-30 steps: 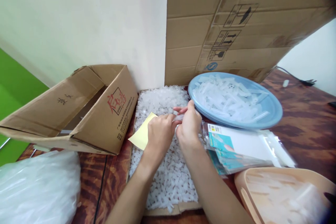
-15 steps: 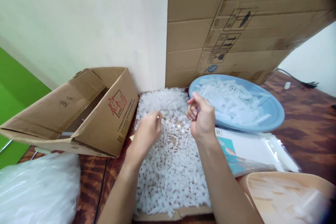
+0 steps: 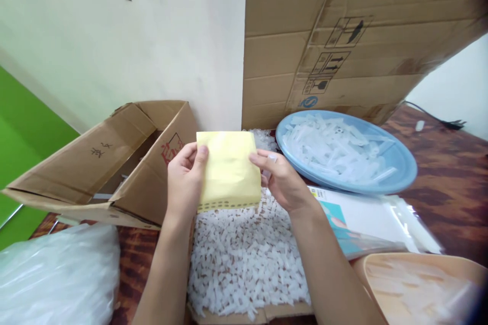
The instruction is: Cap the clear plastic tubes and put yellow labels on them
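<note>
A square yellow sheet [image 3: 229,170] is held up between both hands, with a row of dark marks along its lower edge. My left hand [image 3: 186,172] pinches its left edge, thumb on the front. On the right edge, my right hand [image 3: 276,175] grips it between thumb and fingers; a pale ring-like band shows on one finger. Below and behind the sheet lie many small white translucent pieces [image 3: 247,259] spread on a flat cardboard tray [image 3: 267,313]. The sheet hides part of them.
An open cardboard box [image 3: 61,172] stands left, above a white plastic bag [image 3: 61,274]. At right are a blue basin [image 3: 407,175] of translucent strips, plastic-wrapped packets [image 3: 366,218] and a peach-coloured bin [image 3: 446,262]. A large carton [image 3: 282,56] stands behind.
The yellow sheet has come up into full view between my hands. My left hand has moved left and now shows its thumb; my right hand has closed on the sheet's right edge.
</note>
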Motion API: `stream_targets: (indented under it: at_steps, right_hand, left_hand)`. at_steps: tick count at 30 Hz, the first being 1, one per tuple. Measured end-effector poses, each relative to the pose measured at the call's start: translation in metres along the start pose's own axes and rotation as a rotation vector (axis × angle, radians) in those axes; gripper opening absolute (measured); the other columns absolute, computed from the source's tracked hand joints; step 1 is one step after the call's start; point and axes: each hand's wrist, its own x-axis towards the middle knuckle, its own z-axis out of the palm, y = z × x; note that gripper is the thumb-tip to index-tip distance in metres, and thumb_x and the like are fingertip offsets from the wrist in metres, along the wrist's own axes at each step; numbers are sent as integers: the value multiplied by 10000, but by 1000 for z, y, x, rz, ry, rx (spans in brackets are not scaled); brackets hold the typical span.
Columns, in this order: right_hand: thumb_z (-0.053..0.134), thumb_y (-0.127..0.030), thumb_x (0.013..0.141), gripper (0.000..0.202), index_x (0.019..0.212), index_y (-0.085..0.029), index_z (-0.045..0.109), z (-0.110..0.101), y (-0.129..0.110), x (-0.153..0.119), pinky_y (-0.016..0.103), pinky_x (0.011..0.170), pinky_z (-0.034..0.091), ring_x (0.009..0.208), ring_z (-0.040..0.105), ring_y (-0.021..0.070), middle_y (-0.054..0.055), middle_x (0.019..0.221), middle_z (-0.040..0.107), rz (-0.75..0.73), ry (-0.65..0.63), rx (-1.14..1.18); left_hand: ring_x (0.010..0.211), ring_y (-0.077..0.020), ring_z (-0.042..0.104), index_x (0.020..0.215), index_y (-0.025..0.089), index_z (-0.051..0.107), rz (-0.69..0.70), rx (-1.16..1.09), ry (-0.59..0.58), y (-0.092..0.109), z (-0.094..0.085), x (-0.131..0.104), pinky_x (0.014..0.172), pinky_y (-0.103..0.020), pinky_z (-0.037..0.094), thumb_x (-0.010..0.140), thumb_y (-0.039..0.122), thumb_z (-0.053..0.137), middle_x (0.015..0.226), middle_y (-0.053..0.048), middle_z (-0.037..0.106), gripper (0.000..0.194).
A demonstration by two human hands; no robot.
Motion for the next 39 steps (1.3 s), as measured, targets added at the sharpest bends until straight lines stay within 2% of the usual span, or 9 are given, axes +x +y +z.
stream_targets:
  at_steps: [3,6,12,20,24,27,31,34,39]
  right_hand:
    - [887,-483,703,399,882,-152,755,-3,-1,-3,244,509,260,632,516,130,36,770,676,163,-107,-114]
    - [896,-479,698,398,851,-139,760,-3,1,-2,237,486,204,610,488,108,36,757,666,193,-103,-169]
    - [948,-415,661,392,719,-161,654,6,4,3,242,466,156,495,283,56,-70,571,441,12,90,93]
    - [925,-311,670,335,848,-137,700,18,7,3,248,480,177,496,254,46,-74,619,457,-5,53,157]
    - [902,-339,696,311,797,-156,672,23,9,5,256,477,191,486,257,58,-82,577,444,-83,77,172]
    - [904,-370,706,329,805,-172,660,21,9,6,258,476,210,480,290,72,-88,541,435,-141,117,160]
    - [849,-397,808,305,776,-176,642,17,9,4,253,471,233,495,360,86,-58,540,488,-208,96,115]
    - [827,-358,841,265,778,-175,645,17,10,5,242,460,240,493,386,81,-49,556,515,-247,93,132]
    - [887,-308,741,261,771,-175,664,22,9,9,248,483,319,509,460,92,-25,602,610,-281,171,171]
  left_hand:
    - [718,-162,705,1016,177,710,1,7,160,-5,4,1,594,-212,536,940,482,696,860,-40,757,315]
    - [756,-165,715,1045,174,688,9,29,228,-6,5,1,621,-214,538,950,509,671,915,-56,764,349]
    - [834,-233,763,1222,142,646,-169,-60,-36,-3,5,0,722,-317,609,807,471,845,1004,-119,794,566]
    - [869,-179,753,1130,164,557,80,-79,183,-11,26,-6,761,-285,617,926,370,746,1059,-100,754,346]
    - [1141,-222,683,1279,214,503,256,209,261,-10,25,-8,919,-353,600,912,330,763,1350,-136,604,464]
    - [1371,-277,541,1230,242,637,516,539,104,-4,16,-7,1146,-460,477,922,294,758,1411,-105,577,335]
    - [1274,-254,650,1191,245,722,604,628,-185,4,8,-5,1148,-482,471,987,273,679,1277,-71,737,210]
    - [1193,-257,698,1185,247,731,699,723,-166,4,8,-5,1113,-497,477,970,260,706,1222,-67,774,217]
    - [1096,-251,705,1199,186,735,775,790,-208,0,8,-4,962,-419,560,979,282,689,1190,-117,750,245]
